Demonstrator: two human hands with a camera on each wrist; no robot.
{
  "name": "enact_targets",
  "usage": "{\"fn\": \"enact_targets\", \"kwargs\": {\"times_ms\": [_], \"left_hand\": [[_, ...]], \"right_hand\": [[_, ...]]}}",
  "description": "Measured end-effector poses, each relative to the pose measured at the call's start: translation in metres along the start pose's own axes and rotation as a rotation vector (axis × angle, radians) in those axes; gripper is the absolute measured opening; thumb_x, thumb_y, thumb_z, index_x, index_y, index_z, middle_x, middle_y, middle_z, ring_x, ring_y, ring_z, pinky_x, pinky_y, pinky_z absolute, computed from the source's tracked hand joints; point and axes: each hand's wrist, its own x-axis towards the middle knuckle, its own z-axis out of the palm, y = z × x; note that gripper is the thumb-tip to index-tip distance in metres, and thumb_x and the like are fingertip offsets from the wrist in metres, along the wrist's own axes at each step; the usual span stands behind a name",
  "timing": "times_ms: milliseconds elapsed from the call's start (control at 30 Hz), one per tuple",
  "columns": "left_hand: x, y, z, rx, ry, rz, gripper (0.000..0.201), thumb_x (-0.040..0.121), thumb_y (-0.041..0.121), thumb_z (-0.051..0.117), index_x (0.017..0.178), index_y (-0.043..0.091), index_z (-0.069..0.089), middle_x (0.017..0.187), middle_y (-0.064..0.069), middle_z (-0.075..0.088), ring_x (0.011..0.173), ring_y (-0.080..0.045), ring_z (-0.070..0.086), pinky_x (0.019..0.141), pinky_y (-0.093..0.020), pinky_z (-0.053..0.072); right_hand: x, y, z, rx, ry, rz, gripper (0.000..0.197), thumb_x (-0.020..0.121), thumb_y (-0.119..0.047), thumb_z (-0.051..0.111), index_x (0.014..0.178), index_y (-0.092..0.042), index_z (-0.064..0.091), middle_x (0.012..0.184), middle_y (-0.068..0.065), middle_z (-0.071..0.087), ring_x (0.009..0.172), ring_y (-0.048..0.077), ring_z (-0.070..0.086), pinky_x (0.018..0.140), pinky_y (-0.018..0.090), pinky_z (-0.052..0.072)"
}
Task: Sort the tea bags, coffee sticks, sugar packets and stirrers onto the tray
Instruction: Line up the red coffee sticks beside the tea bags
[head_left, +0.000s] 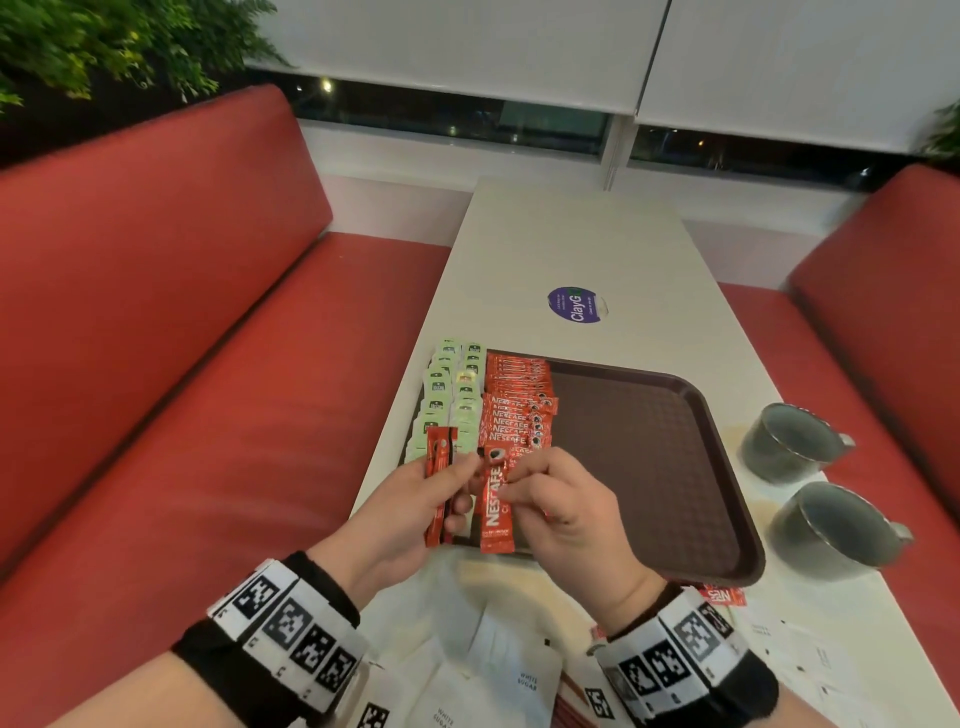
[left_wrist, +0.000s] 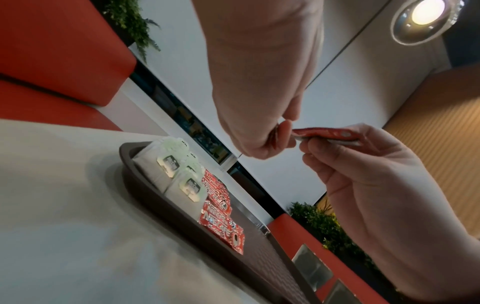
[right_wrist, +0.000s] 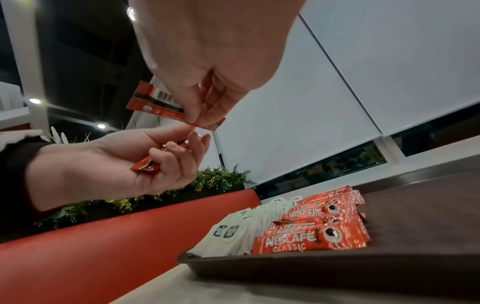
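The brown tray (head_left: 649, 467) carries two columns of green-white tea bags (head_left: 452, 395) at its left end, with a row of red coffee sticks (head_left: 519, 405) beside them. Just above the tray's near left corner, my left hand (head_left: 462, 467) grips a couple of red coffee sticks (head_left: 439, 483) upright. My right hand (head_left: 511, 475) pinches the top of one more coffee stick (head_left: 496, 509), right against the left fingers. In the right wrist view that pinched stick (right_wrist: 161, 102) hangs over my left hand (right_wrist: 116, 164). White sugar packets (head_left: 493, 670) lie near my wrists.
Two grey cups (head_left: 795, 441) (head_left: 841, 530) lie on the table right of the tray. A loose coffee stick (head_left: 722, 595) sits at the tray's near right corner. Brown stirrers (head_left: 566, 701) lie between my wrists. A purple sticker (head_left: 576, 304) marks the table; red benches flank both sides.
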Motion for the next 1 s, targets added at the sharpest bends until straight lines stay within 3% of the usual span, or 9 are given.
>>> {"fn": "enact_targets", "kwargs": {"times_ms": [233,367,467,600,700,800,867,933,1000], "left_hand": [[0.004,-0.002,-0.001,0.023,-0.004,0.016,0.017,0.09,0.007,0.058,0.106,0.003,0.053,0.058,0.003,0.047,0.049,-0.006,0.04,0.042,-0.016,0.034],[0.003,-0.005,-0.001,0.079,0.055,0.06,0.007,0.09,0.005,0.059,0.088,0.007,0.052,0.058,0.001,0.045,0.048,-0.007,0.041,0.042,-0.018,0.033],[0.001,-0.005,0.001,0.191,0.096,0.121,0.014,0.088,0.005,0.062,0.08,0.012,0.052,0.058,0.001,0.045,0.047,-0.006,0.041,0.044,-0.018,0.033],[0.0,-0.004,0.003,0.648,0.107,0.262,0.02,0.083,0.012,0.07,0.07,0.022,0.058,0.055,0.016,0.055,0.049,0.008,0.048,0.05,-0.006,0.036],[-0.001,-0.005,0.002,0.845,0.064,0.3,0.019,0.083,0.015,0.069,0.07,0.026,0.061,0.067,0.014,0.06,0.065,0.003,0.053,0.062,-0.009,0.041],[-0.002,-0.002,0.0,0.756,0.151,0.293,0.01,0.088,0.019,0.063,0.08,0.014,0.067,0.07,0.01,0.061,0.068,-0.005,0.053,0.057,-0.009,0.04],[-0.001,0.0,-0.005,0.675,0.234,0.24,0.012,0.091,0.02,0.058,0.086,0.013,0.067,0.065,0.011,0.058,0.063,-0.007,0.05,0.057,-0.019,0.039],[-0.001,0.001,-0.011,0.541,0.262,0.144,0.015,0.09,0.011,0.052,0.089,0.016,0.066,0.057,0.013,0.054,0.06,-0.011,0.045,0.057,-0.026,0.035],[-0.003,0.002,-0.014,0.456,0.247,0.066,0.018,0.087,0.004,0.05,0.094,0.014,0.064,0.055,0.008,0.051,0.056,-0.014,0.039,0.053,-0.024,0.032]], "right_hand": [[-0.009,0.0,0.002,0.05,-0.087,0.08,0.015,0.08,-0.008,0.056,0.084,-0.02,0.065,0.094,-0.009,0.06,0.087,-0.007,0.054,0.08,0.004,0.041],[0.0,-0.009,-0.004,0.24,-0.076,0.518,0.021,0.086,-0.009,0.063,0.083,-0.03,0.066,0.084,-0.009,0.069,0.077,0.001,0.063,0.072,0.011,0.047],[0.006,-0.012,-0.003,0.379,-0.15,0.701,0.028,0.081,-0.009,0.073,0.093,-0.032,0.062,0.082,-0.004,0.069,0.071,0.001,0.061,0.07,0.014,0.049],[0.009,-0.012,-0.007,0.227,-0.213,0.624,0.031,0.08,-0.013,0.074,0.095,-0.037,0.062,0.08,-0.016,0.066,0.071,0.001,0.057,0.069,0.012,0.046],[0.015,-0.011,-0.014,0.13,-0.313,0.584,0.026,0.08,-0.007,0.073,0.075,-0.031,0.062,0.068,-0.013,0.06,0.063,-0.003,0.053,0.062,0.01,0.04],[0.016,0.003,-0.021,0.149,-0.241,0.761,0.024,0.078,-0.005,0.073,0.067,-0.022,0.06,0.064,-0.003,0.063,0.059,0.004,0.055,0.062,0.022,0.046],[0.011,0.018,-0.024,0.176,-0.1,0.935,0.019,0.079,-0.007,0.073,0.068,-0.016,0.061,0.064,0.001,0.066,0.061,0.013,0.059,0.064,0.033,0.049],[0.004,0.03,-0.024,0.139,-0.018,1.064,0.017,0.08,-0.008,0.073,0.068,-0.013,0.062,0.065,0.001,0.067,0.065,0.016,0.061,0.066,0.035,0.05],[-0.002,0.036,-0.021,0.098,-0.007,1.138,0.015,0.08,-0.009,0.073,0.068,-0.012,0.064,0.069,0.004,0.069,0.07,0.019,0.063,0.071,0.036,0.052]]}}
